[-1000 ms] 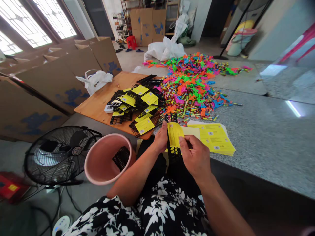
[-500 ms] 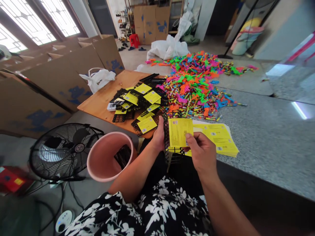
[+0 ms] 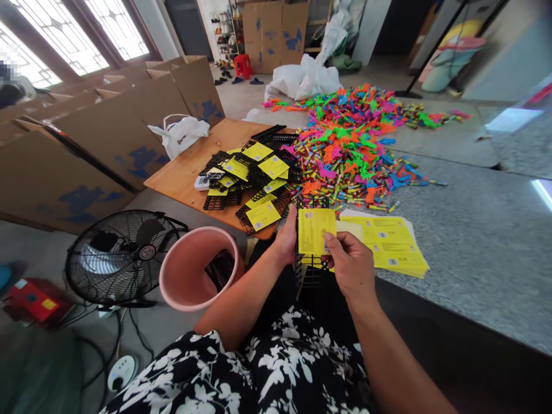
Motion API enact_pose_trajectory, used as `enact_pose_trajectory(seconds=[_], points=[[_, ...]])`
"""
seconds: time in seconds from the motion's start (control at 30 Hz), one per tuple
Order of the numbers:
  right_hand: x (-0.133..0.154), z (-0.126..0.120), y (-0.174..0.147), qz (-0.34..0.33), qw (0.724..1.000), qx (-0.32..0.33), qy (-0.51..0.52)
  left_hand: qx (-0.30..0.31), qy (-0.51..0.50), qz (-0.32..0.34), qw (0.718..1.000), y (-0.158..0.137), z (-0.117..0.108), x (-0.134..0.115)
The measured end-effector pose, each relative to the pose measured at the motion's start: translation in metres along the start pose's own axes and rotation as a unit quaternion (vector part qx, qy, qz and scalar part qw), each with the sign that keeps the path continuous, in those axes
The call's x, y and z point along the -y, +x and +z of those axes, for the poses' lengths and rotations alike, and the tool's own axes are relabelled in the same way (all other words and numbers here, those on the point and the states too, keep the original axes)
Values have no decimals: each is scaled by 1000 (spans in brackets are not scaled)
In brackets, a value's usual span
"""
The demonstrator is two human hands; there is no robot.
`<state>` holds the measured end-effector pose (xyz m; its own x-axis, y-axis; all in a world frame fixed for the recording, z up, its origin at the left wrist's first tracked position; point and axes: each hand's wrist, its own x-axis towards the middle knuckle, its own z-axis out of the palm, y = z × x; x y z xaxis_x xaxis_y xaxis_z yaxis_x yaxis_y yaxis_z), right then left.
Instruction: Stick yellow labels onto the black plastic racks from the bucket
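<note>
My left hand [image 3: 286, 238] is closed on the left edge of a black plastic grid rack [image 3: 313, 275], held above my lap. A yellow printed card [image 3: 316, 230] lies over the upper part of that rack. The card's lower right corner is pinched between the thumb and fingers of my right hand [image 3: 352, 261]. To the left on the wooden table are several more black racks [image 3: 224, 200], many with yellow cards [image 3: 263, 216] on them. Right of my hands lies a stack of yellow printed sheets [image 3: 394, 244].
A heap of colourful plastic toy pieces [image 3: 345, 155] spreads across the grey stone surface [image 3: 478, 259]. A pink bucket [image 3: 170, 282] holding black racks stands left of my arm, beside a black fan [image 3: 125, 259]. Large cardboard boxes [image 3: 142, 123] stand behind the wooden table [image 3: 181, 184].
The whole view has shifted slightly, with the scene moving right. The yellow card now sits slightly closer to my left hand, over the rack. Both hands keep their grips.
</note>
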<state>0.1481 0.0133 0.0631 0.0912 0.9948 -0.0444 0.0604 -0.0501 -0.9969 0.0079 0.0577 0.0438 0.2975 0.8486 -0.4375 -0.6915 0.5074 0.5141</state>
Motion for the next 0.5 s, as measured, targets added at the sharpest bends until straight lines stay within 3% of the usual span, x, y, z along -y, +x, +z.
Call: enact_pose_trajectory(seconds=[0.33,0.5], points=[[1,2,0,0,998,-4,-58,26,35,8,999,4,-5,2],[4,3,1,3,997,-3,-83,89,46,22,995,1,-9,4]])
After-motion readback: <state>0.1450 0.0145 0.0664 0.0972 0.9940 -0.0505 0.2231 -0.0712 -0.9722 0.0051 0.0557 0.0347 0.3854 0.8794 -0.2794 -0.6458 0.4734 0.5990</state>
